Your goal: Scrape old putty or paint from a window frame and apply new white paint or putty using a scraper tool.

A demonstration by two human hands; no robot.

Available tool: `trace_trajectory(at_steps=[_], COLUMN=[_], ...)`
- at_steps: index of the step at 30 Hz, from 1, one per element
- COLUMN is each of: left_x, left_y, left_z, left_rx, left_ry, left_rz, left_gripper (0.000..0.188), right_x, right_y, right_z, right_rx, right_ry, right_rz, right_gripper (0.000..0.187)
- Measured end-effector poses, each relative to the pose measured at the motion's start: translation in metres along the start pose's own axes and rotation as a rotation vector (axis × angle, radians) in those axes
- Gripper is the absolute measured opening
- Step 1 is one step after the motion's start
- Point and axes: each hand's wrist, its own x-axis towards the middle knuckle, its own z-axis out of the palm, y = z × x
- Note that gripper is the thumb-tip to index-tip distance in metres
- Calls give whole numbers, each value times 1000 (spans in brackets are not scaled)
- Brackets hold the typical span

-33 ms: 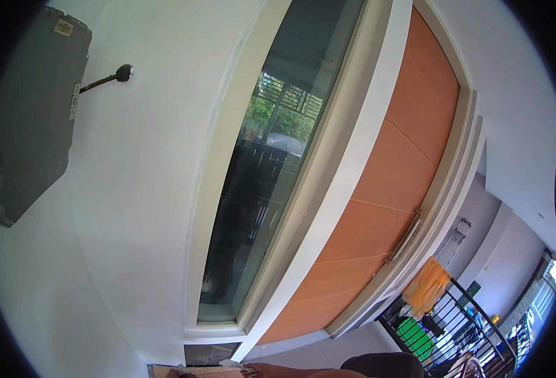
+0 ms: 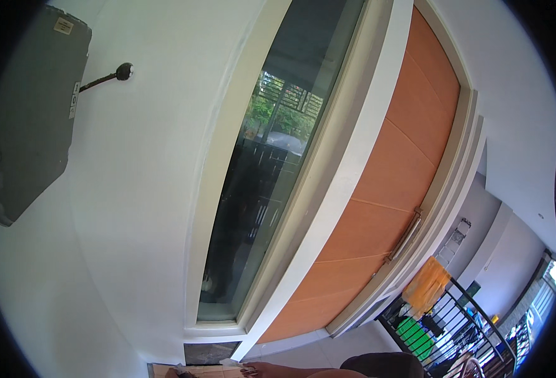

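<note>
At the very bottom edge my right hand (image 2: pixel 251 370) shows in part, its forearm coming in from the right. Its fingers look curled, beside a small pale, crumpled-looking piece (image 2: pixel 230 363); what they hold is too small to make out. Only a sliver of my left hand (image 2: pixel 172 373) enters the picture, cut off by the lower edge, so its fingers are hidden. Both hands are over a light brown, flat surface that looks like cardboard (image 2: pixel 210 370). A small dark thing lies close to the left hand, too cropped to name.
A grey panel (image 2: pixel 35 120) hangs at the left on a wall bracket (image 2: pixel 105 82). Ahead are a tall window (image 2: pixel 272 170) and an orange door (image 2: pixel 379 189). To the right stands a black railing (image 2: pixel 467 315) with an orange cloth (image 2: pixel 427 286). A dark rounded shape (image 2: pixel 384 364) sits near my forearm.
</note>
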Motion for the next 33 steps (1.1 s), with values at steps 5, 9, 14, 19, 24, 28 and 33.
trace_trajectory(at_steps=[5,9,14,19,24,28,33], left_x=[-1,21,41,55,41,20,2], left_y=[-5,-26,-42,-41,-8,33,52], left_z=[-13,-40,-78,-68,-36,-32,-21], left_rx=[86,148,235,256,253,272,294], left_ry=[101,179,285,299,327,380,406], left_rz=[19,35,57,37,31,51,18], left_gripper=[44,36,26,28,33,38,43], right_x=[69,36,13,29,43,41,20], right_y=[8,5,2,7,18,23,28], right_z=[-49,4,40,38,23,17,34], right_rx=[9,-13,-17,8,8,71,178], right_ry=[5,110,160,122,40,-132,-277], right_rz=[81,15,20,71,2,-46,-84], right_gripper=[30,24,27,24,28,32,37])
